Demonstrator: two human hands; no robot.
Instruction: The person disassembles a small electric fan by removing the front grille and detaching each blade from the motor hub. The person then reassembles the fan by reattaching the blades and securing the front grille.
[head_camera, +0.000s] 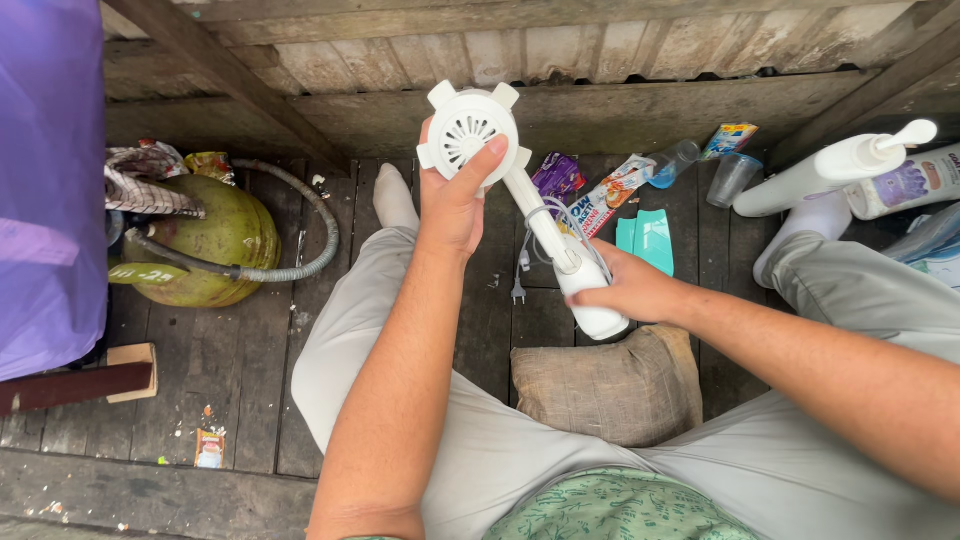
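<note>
A white hand blender (545, 225) is held up over my lap, its round slotted head (468, 130) pointing away from me. My left hand (458, 200) grips the head from below, thumb across its rim. Around the thicker handle end, my right hand (625, 290) is closed. The blender's white cord (560, 215) is wound loosely around the shaft, and its plug (518, 290) dangles beneath. I sit with legs in light grey trousers spread on a dark wooden floor.
A green gas cylinder (215, 240) with a grey hose lies at the left, beside purple cloth (45, 180). A burlap sack (610, 385) rests between my legs. Snack wrappers (605, 195), a plastic cup (732, 178) and white pump bottles (835, 170) lie at the right.
</note>
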